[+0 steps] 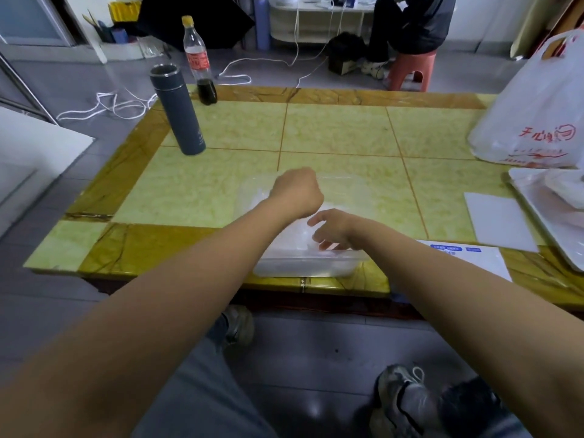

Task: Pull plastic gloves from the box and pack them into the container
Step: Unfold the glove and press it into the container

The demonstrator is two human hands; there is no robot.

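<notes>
A clear plastic container (303, 267) stands near the table's front edge, with crumpled translucent plastic gloves (295, 238) inside it. My left hand (297, 192) is over the far part of the container, its fingers curled down out of sight into the gloves. My right hand (335, 229) hovers over the near right part, and its loosely spread fingers touch the gloves. The flat white glove box (464, 257) with blue labels lies just right of the container, partly under my right forearm.
A grey flask (178, 110) and a cola bottle (199, 63) stand at the table's far left. A white plastic bag (534, 112), a white tray (550, 213) and a white sheet (499, 221) sit on the right. A person sits on a red stool (410, 69) beyond.
</notes>
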